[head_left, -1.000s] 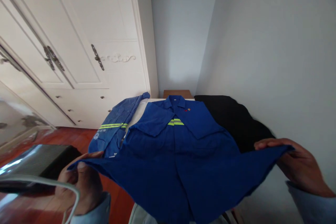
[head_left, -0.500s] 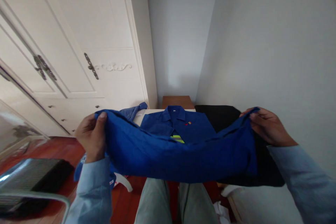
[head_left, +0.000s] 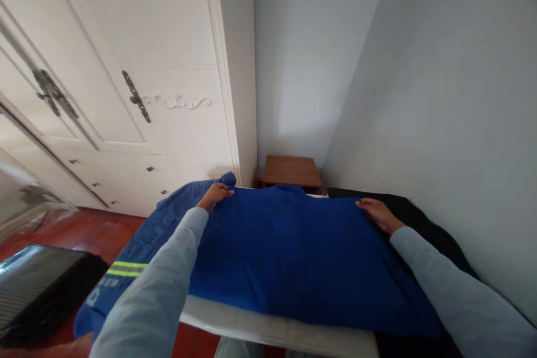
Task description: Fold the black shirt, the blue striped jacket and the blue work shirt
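A plain blue garment lies spread over a white table, its lower side reaching the near edge. My left hand is closed on its far left corner. At the far right corner, my right hand pinches the cloth between thumb and fingers. The collared blue shirt seen earlier is now covered. Left of my left hand, a faded blue work garment with a yellow reflective stripe hangs over the table's side, partly behind my sleeve.
A small brown wooden stand is in the corner behind the table. Black cloth lies on the right by the grey wall. A white wardrobe stands at the left, and a dark ribbed case rests on the red floor.
Both hands have reached forward and come closer together, laying the blue garment from the air down onto the table over the shirt. The view has shifted slightly.
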`<state>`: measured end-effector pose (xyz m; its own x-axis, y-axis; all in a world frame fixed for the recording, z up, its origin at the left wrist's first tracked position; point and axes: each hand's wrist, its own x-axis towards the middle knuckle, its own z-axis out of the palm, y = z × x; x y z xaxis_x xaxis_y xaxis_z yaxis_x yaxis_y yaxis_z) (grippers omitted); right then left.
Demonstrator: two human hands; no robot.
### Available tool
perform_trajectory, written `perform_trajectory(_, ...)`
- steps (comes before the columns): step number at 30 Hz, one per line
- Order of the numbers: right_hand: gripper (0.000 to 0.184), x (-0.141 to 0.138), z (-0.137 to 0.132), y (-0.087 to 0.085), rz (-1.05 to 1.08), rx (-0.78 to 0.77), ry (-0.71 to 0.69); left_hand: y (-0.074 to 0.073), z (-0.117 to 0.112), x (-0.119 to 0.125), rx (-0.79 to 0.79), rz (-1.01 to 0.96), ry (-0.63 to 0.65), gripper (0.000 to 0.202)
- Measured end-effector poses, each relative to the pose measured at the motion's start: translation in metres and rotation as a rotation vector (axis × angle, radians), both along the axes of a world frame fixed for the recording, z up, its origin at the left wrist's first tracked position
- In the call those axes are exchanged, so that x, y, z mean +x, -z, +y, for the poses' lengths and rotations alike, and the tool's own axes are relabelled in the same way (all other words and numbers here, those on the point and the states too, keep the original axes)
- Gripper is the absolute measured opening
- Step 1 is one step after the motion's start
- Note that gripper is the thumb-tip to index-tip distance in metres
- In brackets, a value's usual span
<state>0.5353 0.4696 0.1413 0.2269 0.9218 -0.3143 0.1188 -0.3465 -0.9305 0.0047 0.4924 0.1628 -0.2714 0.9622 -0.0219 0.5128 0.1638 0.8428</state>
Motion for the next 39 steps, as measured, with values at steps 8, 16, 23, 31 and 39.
perform_trajectory(8, 0.041, 0.039, -0.001, -0.004, 0.142, 0.231, -0.018, -0.002, -0.015, -0.041, 0.129, -0.354, 0.067, 0.087)
perform_trajectory(16, 0.016, 0.011, 0.039, 0.028, -0.225, 0.123, 0.182, 0.0, 0.001, 0.004, -0.078, 0.563, 0.102, 0.057)
perform_trajectory(23, 0.033, -0.028, 0.006, 0.004, -0.811, 0.476, -0.237, 0.012, -0.068, 0.044, 0.071, 0.759, 0.561, 0.071)
perform_trajectory(31, 0.055, -0.098, -0.021, 0.02, -1.201, 0.487, -0.895, 0.058, -0.099, 0.086, -0.03, 0.862, 0.6, 0.084)
perform_trajectory(39, 0.07, -0.1, -0.014, 0.019, -1.292, 0.242, -0.65, 0.055, -0.093, 0.08, 0.017, 0.848, 0.583, 0.079)
